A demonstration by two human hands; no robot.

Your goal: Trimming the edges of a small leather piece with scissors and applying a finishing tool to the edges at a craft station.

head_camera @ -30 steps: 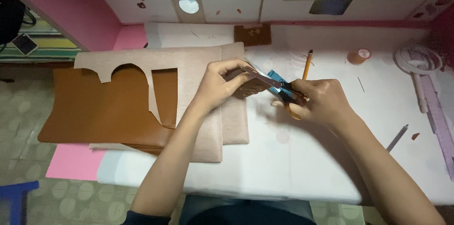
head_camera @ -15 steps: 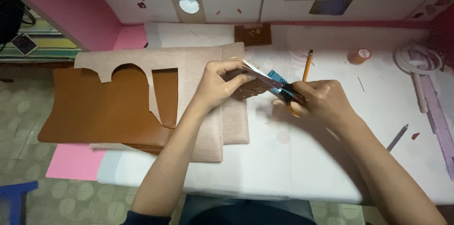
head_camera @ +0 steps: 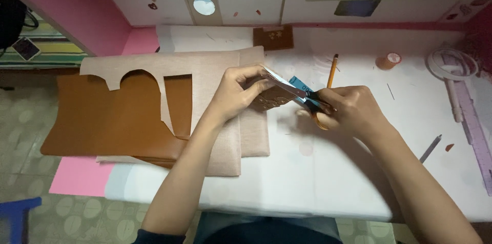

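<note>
My left hand (head_camera: 237,92) pinches a small brown leather piece (head_camera: 270,95) with a pale backing, held above the white table. My right hand (head_camera: 347,109) grips scissors (head_camera: 307,98) with orange handles; the blades close on the edge of that small piece. A blue strip shows just behind the blades. Under my left forearm lie large sheets of brown leather (head_camera: 113,121) and beige backing material (head_camera: 205,69), with curved shapes cut out of the beige one.
A pencil (head_camera: 332,70) lies beyond my right hand. A tape roll (head_camera: 388,61), a white ring-shaped tool (head_camera: 451,64), a lilac ruler (head_camera: 474,121) and a grey pen (head_camera: 430,148) are to the right. A small brown patch (head_camera: 273,37) sits by the back wall.
Both hands stay in nearly the same spot. The small piece has turned slightly in my left fingers as the scissors work along its edge.
</note>
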